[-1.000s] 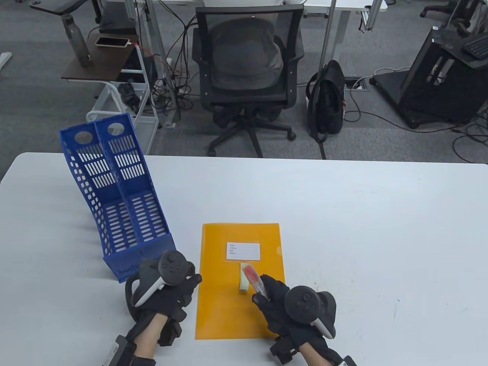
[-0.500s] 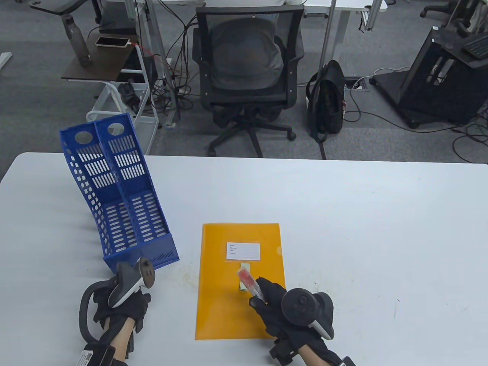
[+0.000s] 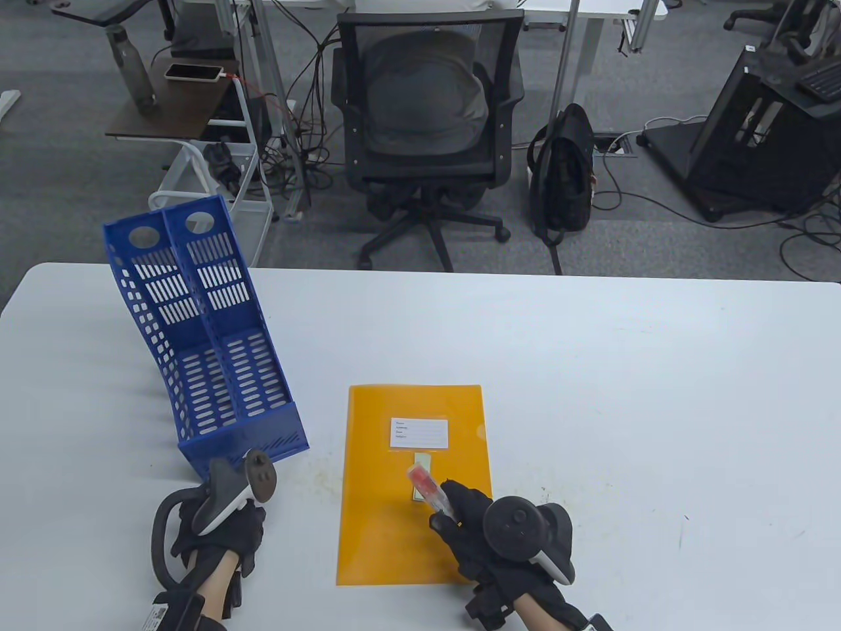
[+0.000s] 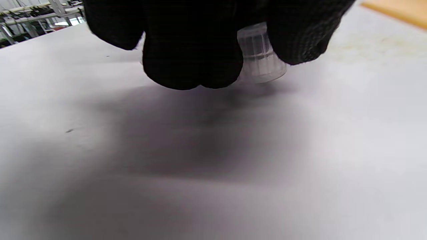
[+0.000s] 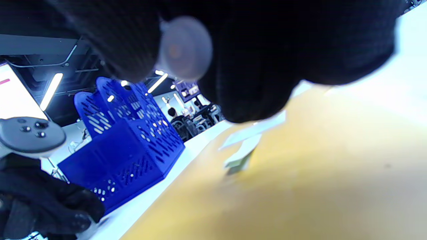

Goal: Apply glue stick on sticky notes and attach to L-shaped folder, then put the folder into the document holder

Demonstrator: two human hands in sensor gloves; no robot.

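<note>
Both hands are busy — your right hand [image 3: 483, 526] grips the glue stick [image 3: 428, 488] over the sticky notes [image 3: 420, 478] on the folder [image 3: 414, 486]; your left hand [image 3: 220, 536] pinches its cap [image 4: 258, 55] (table-side). Stroke lightly — steady the notes.

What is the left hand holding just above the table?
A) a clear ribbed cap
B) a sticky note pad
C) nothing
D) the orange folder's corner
A: in the left wrist view the left hand's fingers curl round a clear ribbed cap just over the white table.
</note>
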